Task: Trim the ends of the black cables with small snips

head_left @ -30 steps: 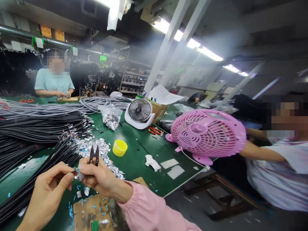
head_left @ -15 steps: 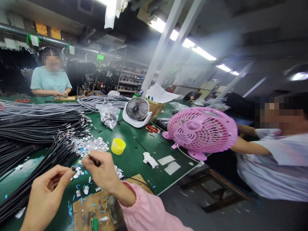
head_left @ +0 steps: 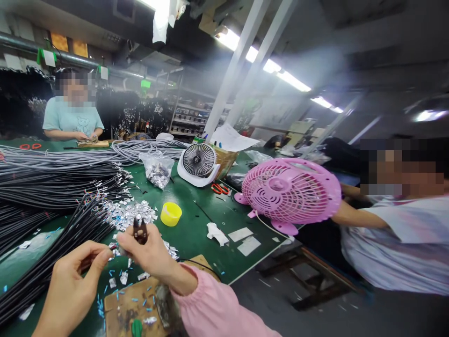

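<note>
My left hand (head_left: 75,276) is pinched closed at the lower left, thumb against forefinger. What lies between its fingertips is too small to make out. Close beside it, my right hand (head_left: 149,252) wraps around a pair of dark cutting nippers (head_left: 140,229), their jaws pointing up out of the fist. Thumb and forefinger of that hand nearly meet the left fingertips. Behind both hands spreads a pile of silver foil scraps (head_left: 135,211). A bundle of black cables (head_left: 75,234) with coloured wire ends runs along the left.
A stained wooden block (head_left: 122,309) with blue bits is in front. Beyond stand a yellow ring-shaped cup (head_left: 171,214), a bag of foil pieces (head_left: 157,171), a small white fan (head_left: 199,164), orange-handled scissors (head_left: 220,188) and a pink fan (head_left: 291,192). Two people sit around the table.
My right hand has turned, so the nippers' jaws now show upright above it. My left hand has shifted slightly right, and the fingertips of both hands are closer together.
</note>
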`<move>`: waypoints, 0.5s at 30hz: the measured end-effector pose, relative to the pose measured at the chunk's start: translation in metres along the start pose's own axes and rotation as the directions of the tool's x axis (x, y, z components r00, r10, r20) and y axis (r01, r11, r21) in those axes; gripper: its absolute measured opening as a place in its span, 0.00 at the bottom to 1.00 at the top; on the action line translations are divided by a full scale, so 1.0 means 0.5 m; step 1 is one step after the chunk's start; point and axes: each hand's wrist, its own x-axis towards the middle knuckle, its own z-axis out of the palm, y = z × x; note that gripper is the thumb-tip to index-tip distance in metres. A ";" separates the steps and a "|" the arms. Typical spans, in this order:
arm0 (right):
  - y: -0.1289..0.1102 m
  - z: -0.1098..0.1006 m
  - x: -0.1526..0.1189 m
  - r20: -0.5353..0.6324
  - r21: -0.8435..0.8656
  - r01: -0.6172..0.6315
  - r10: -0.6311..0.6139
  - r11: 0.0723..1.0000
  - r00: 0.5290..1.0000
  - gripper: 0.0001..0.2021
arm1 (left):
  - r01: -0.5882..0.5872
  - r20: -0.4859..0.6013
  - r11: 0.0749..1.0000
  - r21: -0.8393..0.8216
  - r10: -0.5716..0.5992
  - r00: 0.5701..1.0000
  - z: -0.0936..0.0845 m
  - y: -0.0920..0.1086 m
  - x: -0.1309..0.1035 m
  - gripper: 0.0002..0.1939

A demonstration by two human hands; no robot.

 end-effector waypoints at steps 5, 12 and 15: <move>-0.009 -0.001 0.006 0.109 0.326 -0.259 0.236 0.909 0.966 0.23 | -0.039 -0.048 0.995 -0.090 0.035 0.998 -0.004 0.025 -0.003 0.13; -0.019 -0.001 0.006 -0.164 0.032 0.081 -0.075 0.996 0.984 0.18 | -0.225 -0.060 0.974 0.008 0.225 0.972 -0.020 -0.002 0.008 0.16; -0.017 -0.002 0.008 -0.038 0.028 0.248 -0.247 0.968 0.968 0.17 | -0.226 -0.028 0.974 0.021 0.226 0.974 -0.018 -0.007 0.007 0.15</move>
